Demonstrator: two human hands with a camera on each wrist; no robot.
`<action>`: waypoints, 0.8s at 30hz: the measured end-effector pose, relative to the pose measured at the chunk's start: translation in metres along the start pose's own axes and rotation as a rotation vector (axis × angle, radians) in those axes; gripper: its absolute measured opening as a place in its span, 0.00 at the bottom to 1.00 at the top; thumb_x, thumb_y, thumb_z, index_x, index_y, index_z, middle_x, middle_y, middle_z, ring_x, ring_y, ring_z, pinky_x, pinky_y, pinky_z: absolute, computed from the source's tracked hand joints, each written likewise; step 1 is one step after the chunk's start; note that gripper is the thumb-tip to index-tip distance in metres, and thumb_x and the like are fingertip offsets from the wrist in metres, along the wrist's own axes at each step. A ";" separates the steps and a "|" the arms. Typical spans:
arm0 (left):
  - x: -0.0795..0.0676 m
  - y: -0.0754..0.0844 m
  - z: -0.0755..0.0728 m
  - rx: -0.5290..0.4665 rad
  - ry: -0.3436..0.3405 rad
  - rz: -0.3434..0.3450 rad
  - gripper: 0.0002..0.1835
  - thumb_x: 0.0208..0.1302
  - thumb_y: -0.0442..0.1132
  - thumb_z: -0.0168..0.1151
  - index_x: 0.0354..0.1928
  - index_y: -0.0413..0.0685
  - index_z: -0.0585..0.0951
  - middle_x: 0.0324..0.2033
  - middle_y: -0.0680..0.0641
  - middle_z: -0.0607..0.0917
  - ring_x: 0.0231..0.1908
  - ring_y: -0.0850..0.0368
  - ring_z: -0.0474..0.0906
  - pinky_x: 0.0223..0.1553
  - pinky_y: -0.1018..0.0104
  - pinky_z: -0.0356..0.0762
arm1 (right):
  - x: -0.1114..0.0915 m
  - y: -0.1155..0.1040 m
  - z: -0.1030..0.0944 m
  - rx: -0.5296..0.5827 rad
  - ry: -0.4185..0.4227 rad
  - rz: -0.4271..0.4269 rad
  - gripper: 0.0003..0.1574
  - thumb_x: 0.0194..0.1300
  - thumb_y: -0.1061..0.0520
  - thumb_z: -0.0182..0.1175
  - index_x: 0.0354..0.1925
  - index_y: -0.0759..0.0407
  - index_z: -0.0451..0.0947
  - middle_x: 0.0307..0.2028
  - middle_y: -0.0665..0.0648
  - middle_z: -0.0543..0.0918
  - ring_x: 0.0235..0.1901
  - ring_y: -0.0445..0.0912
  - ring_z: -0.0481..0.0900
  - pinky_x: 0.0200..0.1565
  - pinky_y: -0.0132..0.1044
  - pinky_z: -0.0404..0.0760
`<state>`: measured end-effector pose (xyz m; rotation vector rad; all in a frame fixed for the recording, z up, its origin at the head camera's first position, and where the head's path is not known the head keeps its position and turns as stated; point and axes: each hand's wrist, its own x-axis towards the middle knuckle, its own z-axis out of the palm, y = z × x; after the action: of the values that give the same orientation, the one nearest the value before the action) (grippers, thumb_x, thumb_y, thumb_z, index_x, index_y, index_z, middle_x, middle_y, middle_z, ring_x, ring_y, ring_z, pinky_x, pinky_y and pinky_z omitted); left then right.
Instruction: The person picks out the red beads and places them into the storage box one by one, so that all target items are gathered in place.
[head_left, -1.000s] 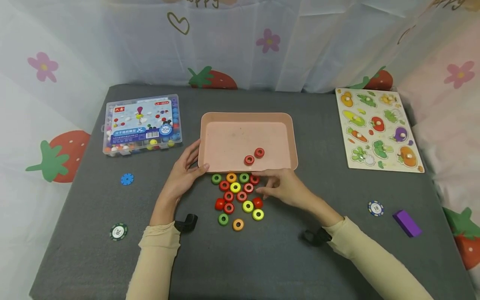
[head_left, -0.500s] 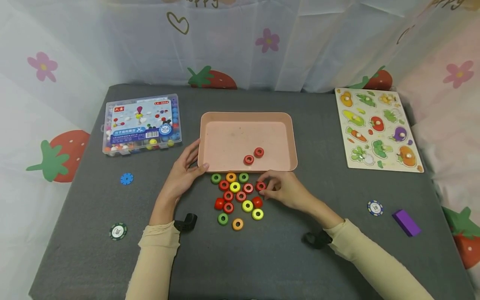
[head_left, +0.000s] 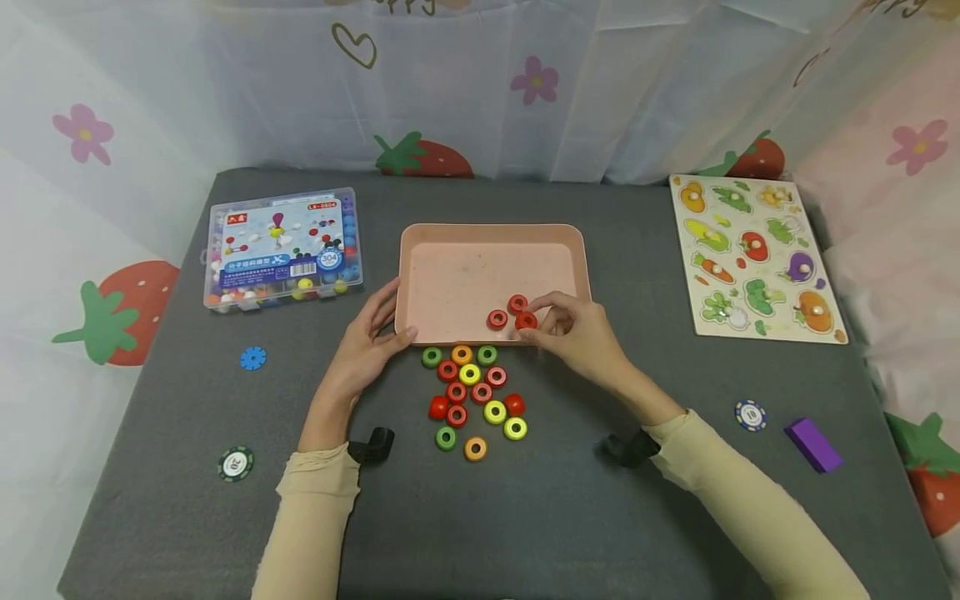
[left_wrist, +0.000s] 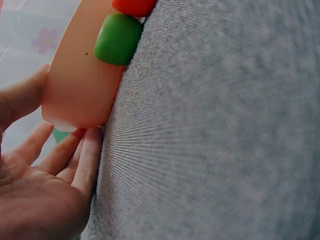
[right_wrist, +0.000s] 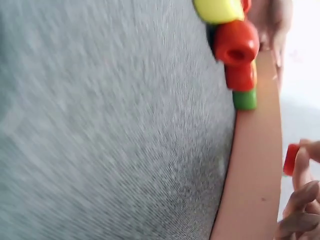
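A pink tray (head_left: 457,275) lies in the middle of the table in the head view. My left hand (head_left: 362,348) holds its front left corner, thumb at the rim and fingers along the side, as the left wrist view shows. Between thumb and forefinger, my right hand (head_left: 585,335) pinches a red ring-shaped bead (head_left: 526,321) over the front right of the tray. Two other red ring beads (head_left: 497,320) lie in the tray close beside it. Several red, green, yellow and orange ring beads (head_left: 470,375) are gathered on the table just in front of the tray.
A clear box of coloured pieces (head_left: 283,248) stands at the back left, and a vegetable puzzle board (head_left: 759,258) at the back right. A blue disc (head_left: 253,358), poker chips (head_left: 236,463) and a purple block (head_left: 813,445) lie out to the sides.
My right hand has picked a red bead from beside the tray's front edge, drawn it slightly towards me, then carried it up over the tray. The left hand stays at its corner.
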<state>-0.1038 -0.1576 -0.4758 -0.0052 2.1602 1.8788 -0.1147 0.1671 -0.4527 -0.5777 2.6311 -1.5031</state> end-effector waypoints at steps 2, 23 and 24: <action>0.000 0.000 0.000 -0.009 -0.009 -0.007 0.41 0.69 0.38 0.64 0.79 0.62 0.56 0.75 0.48 0.63 0.72 0.47 0.63 0.68 0.44 0.65 | 0.006 0.001 0.001 -0.053 0.032 -0.012 0.18 0.56 0.56 0.76 0.45 0.56 0.84 0.21 0.49 0.81 0.18 0.42 0.73 0.21 0.31 0.69; -0.001 0.001 0.000 -0.027 -0.021 -0.022 0.41 0.69 0.39 0.64 0.79 0.63 0.55 0.76 0.48 0.62 0.69 0.42 0.68 0.66 0.43 0.68 | 0.024 0.007 0.008 -0.115 -0.023 0.159 0.15 0.58 0.55 0.75 0.44 0.54 0.85 0.27 0.50 0.85 0.25 0.44 0.80 0.25 0.36 0.74; -0.001 0.001 0.000 -0.027 -0.022 -0.022 0.41 0.69 0.39 0.64 0.79 0.63 0.55 0.76 0.48 0.62 0.69 0.41 0.68 0.66 0.42 0.68 | 0.023 0.007 0.008 -0.107 -0.018 0.155 0.15 0.59 0.56 0.74 0.44 0.55 0.85 0.27 0.50 0.85 0.24 0.44 0.79 0.24 0.36 0.74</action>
<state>-0.1029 -0.1578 -0.4743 -0.0134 2.1122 1.8869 -0.1367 0.1555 -0.4596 -0.3812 2.6848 -1.3151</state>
